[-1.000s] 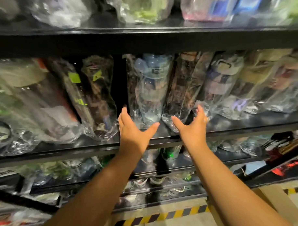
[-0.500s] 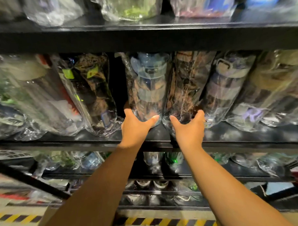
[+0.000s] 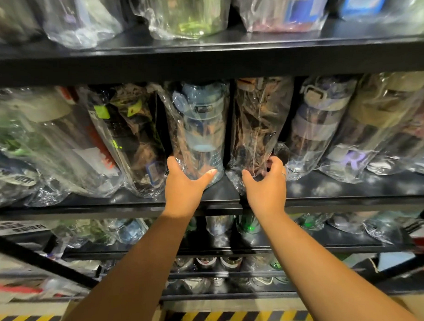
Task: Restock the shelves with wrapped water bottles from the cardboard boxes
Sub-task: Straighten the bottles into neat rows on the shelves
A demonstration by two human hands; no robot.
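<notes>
A pale blue wrapped water bottle (image 3: 200, 127) stands on the black middle shelf (image 3: 327, 192). My left hand (image 3: 185, 183) holds its base, thumb across the front and fingers round the left side. Right beside it stands a dark camouflage wrapped bottle (image 3: 257, 125). My right hand (image 3: 264, 182) grips the bottom of that bottle, fingers curled round its plastic wrap. Both bottles are upright and nearly touching.
More wrapped bottles lean along the same shelf, a black one with green tags (image 3: 131, 139) at left and a purple-grey one (image 3: 318, 127) at right. The upper shelf (image 3: 202, 62) hangs close above. Lower shelves hold more bottles. Yellow-black floor tape (image 3: 235, 318) lies below.
Both hands have moved forward from the shelf edge onto the bottle bases. The right hand's fingers have curled round the camouflage bottle's wrap. The view has shifted slightly downward.
</notes>
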